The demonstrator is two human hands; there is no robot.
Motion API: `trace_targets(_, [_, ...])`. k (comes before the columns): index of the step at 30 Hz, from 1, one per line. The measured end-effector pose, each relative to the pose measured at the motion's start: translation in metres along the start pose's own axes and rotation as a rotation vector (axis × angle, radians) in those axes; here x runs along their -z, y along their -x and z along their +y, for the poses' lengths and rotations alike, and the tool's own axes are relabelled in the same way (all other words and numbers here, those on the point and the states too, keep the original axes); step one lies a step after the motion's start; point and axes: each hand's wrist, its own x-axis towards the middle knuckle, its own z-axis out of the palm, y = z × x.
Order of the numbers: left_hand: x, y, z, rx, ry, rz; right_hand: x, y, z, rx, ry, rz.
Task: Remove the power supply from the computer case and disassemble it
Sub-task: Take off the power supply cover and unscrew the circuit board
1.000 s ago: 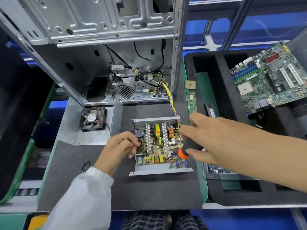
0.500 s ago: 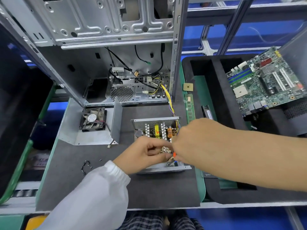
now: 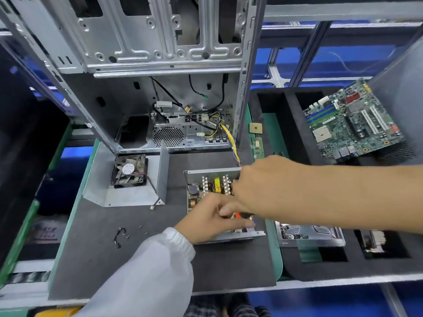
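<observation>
Right hand is curled round 1 screwdriver, only its orange band seen, over the opened power supply on the gray mat, in front of the computer case. Left hand is laid on the PSU's circuit board, fingers extended. 1 fan, label read as "HK FAN", is seen on the PSU cover. 1 motherboard is propped in the foam tray.

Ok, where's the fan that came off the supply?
In the head view the fan lies left of the open power supply, on the removed metal cover, just before the computer case.
</observation>
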Motion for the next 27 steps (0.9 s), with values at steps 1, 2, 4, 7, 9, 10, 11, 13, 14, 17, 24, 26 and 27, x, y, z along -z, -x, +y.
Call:
trace_targets(1, [0.001, -0.003, 0.002, -0.016, 0.041, -0.038, -0.002, 0.0, -0.004, -0.016, -0.012, -0.007])
trace_targets(2, [0.004, -0.005, 0.002, -0.01, 0.096, -0.061, -0.004, -0.001, -0.007, -0.026, -0.033, -0.053])
trace_targets(4, [0.012, -0.004, 0.0, -0.006, 0.192, -0.099, -0.005, 0.007, -0.005, 0.063, 0.008, -0.078])
trace_targets(7, [0.02, -0.005, 0.001, -0.012, 0.236, -0.169, -0.007, 0.016, -0.001, 0.212, -0.045, 0.047])
trace_targets(9, [0.023, -0.009, -0.002, 0.0, 0.19, -0.194, -0.005, 0.019, -0.005, 0.149, -0.154, -0.069])
trace_targets(10, [0.024, -0.011, -0.003, -0.009, 0.163, -0.2, -0.002, 0.018, -0.002, 0.022, -0.237, -0.104])
trace_targets(11, [0.023, -0.013, -0.003, -0.03, 0.128, -0.194, 0.0, 0.018, 0.0, -0.131, -0.27, -0.125])
trace_targets(13, [0.022, -0.019, -0.003, -0.036, 0.115, -0.181, 0.001, 0.015, -0.004, -0.234, -0.218, -0.091])
trace_targets(14, [0.022, -0.022, -0.002, -0.038, 0.133, -0.205, -0.001, 0.012, -0.006, -0.237, -0.159, -0.103])
trace_targets(17, [0.024, -0.022, 0.002, -0.062, 0.157, -0.339, -0.008, 0.011, -0.016, -0.187, -0.102, -0.18])
trace_targets(24, [0.023, -0.03, 0.005, -0.102, 0.025, -0.339, 0.003, 0.026, -0.006, -0.175, -0.374, -0.177])
trace_targets(26, [0.018, -0.037, 0.005, -0.064, 0.005, -0.339, 0.005, 0.021, -0.006, -0.262, -0.274, -0.188])
trace_targets(27, [0.017, -0.039, 0.006, -0.072, 0.012, -0.357, 0.003, 0.02, -0.008, -0.237, -0.189, -0.194])
